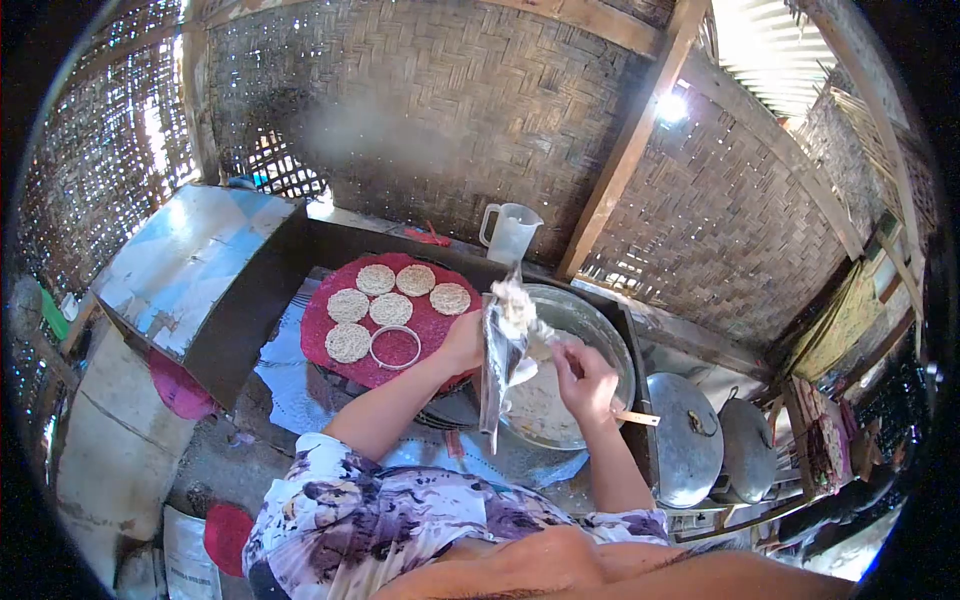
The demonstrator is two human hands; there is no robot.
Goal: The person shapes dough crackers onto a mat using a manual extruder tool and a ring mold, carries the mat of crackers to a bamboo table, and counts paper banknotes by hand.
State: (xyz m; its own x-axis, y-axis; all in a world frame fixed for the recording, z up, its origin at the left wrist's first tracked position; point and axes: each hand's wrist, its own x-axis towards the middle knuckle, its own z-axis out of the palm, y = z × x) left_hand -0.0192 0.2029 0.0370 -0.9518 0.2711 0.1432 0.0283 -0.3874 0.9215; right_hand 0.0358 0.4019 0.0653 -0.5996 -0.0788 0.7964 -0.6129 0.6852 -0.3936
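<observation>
My left hand (464, 342) is closed round the edge of a shiny metal sheet or tin (491, 385), which is tilted almost edge-on. Pinched in my right hand (586, 382) is a spoon-like metal utensil (545, 333), its full shape partly hidden. A whitish, grainy lump (515, 308) sits at the top of the tin, by the utensil's end. Beneath both hands stands a wide metal basin (622, 350) with pale mixture (545, 405) inside. Left of my left hand, a round red mat (325, 300) carries several flat grainy discs (390, 309) and a thin white ring (395, 347).
A clear plastic pitcher (512, 235) stands behind the basin. A handle (636, 418) sticks out past the basin's right rim. Lidded metal pots (685, 440) are at the right. A blue-and-white covered box (195, 260) stands at the left. Woven walls (430, 130) enclose the back.
</observation>
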